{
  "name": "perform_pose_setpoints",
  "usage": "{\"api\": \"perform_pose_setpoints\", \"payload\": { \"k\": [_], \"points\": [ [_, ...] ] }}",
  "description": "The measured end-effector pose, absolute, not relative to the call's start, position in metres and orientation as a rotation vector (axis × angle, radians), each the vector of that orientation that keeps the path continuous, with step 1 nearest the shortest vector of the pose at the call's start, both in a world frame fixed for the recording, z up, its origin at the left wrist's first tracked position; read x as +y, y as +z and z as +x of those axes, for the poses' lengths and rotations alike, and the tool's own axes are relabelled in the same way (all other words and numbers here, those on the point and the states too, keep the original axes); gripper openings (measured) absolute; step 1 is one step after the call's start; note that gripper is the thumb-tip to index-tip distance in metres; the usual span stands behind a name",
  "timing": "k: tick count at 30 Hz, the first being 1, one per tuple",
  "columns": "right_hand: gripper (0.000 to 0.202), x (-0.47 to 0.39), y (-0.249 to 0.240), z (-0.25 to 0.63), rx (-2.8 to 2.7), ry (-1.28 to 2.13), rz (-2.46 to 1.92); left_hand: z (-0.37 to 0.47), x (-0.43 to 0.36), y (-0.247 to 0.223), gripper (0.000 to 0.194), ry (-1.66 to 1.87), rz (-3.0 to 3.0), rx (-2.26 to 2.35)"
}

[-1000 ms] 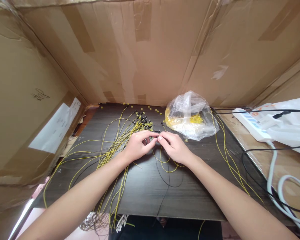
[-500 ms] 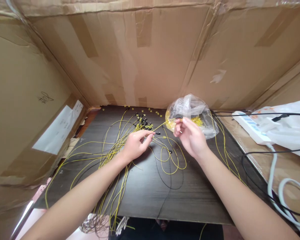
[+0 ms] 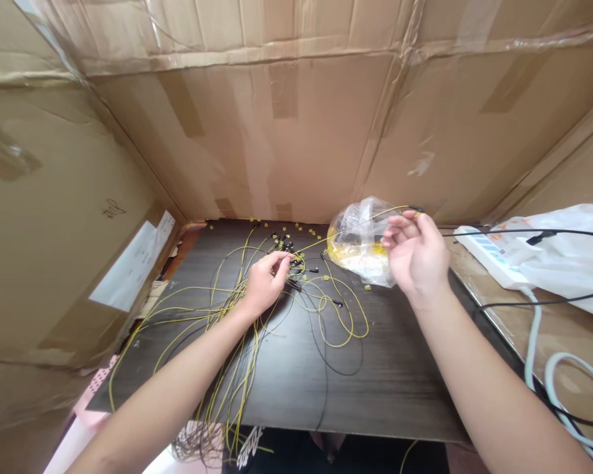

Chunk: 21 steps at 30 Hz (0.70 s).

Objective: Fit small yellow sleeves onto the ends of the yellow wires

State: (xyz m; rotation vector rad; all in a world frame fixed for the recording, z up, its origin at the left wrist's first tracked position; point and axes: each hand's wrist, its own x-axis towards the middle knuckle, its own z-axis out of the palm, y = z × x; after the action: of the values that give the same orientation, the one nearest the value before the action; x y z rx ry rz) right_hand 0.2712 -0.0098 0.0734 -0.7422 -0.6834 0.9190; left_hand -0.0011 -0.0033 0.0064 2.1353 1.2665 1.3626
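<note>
A thin yellow cable (image 3: 348, 228) with a small black end (image 3: 416, 208) stretches between my two hands. My right hand (image 3: 418, 253), raised at the right, is closed on the cable near that end, thumb and forefinger pinching, other fingers curled. My left hand (image 3: 267, 280) pinches the cable over the bundle. Beneath and around it, several yellow and black cables (image 3: 232, 299) fan out across the dark table (image 3: 375, 382), their small black ends (image 3: 284, 245) clustered just beyond my fingers. A yellow loop (image 3: 360, 332) lies between the hands.
A clear plastic bag (image 3: 363, 214) with small yellow pieces stands behind my hands. Loose yellow bits (image 3: 299, 228) lie along the back edge. Cardboard walls (image 3: 306, 151) enclose the table. At the right are a white power strip (image 3: 494, 257), a white bag (image 3: 568, 243) and cords.
My right hand has moved right and up, drawing the cable's black end away from my left hand. The left hand stays over the bundle. The view has tilted slightly upward.
</note>
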Motion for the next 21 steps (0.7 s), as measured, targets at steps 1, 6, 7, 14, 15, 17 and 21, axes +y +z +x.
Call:
{"api": "perform_pose_setpoints", "payload": {
  "k": [1, 6, 7, 14, 15, 17, 21],
  "points": [
    [0.015, -0.008, 0.081, 0.275, -0.637, 0.906, -0.736, -0.002, -0.001, 0.006, 0.022, 1.356, 2.139, 1.277],
    [0.025, -0.003, 0.127, 0.297, -0.500, 0.829, -0.788, -0.011, 0.015, 0.001, 0.025, 1.350, 2.148, 1.381],
    [0.025, -0.002, 0.135, 0.302, -0.503, 0.779, -0.786, -0.013, 0.018, 0.000, 0.026, 1.349, 2.139, 1.392],
    [0.022, 0.011, 0.185, 0.354, -0.547, 0.273, -0.879, -0.017, 0.029, -0.003, 0.033, 1.298, 2.044, 1.377],
    [0.022, 0.014, 0.188, 0.365, -0.546, 0.172, -0.913, -0.018, 0.029, -0.002, 0.034, 1.297, 2.025, 1.382],
    [0.028, 0.022, 0.191, 0.390, -0.547, -0.011, -0.986, -0.019, 0.029, -0.001, 0.035, 1.299, 1.987, 1.388],
    [0.070, 0.039, 0.181, 0.448, -0.548, -0.320, -1.092, -0.020, 0.028, 0.000, 0.036, 1.314, 1.934, 1.392]
  ]
}}
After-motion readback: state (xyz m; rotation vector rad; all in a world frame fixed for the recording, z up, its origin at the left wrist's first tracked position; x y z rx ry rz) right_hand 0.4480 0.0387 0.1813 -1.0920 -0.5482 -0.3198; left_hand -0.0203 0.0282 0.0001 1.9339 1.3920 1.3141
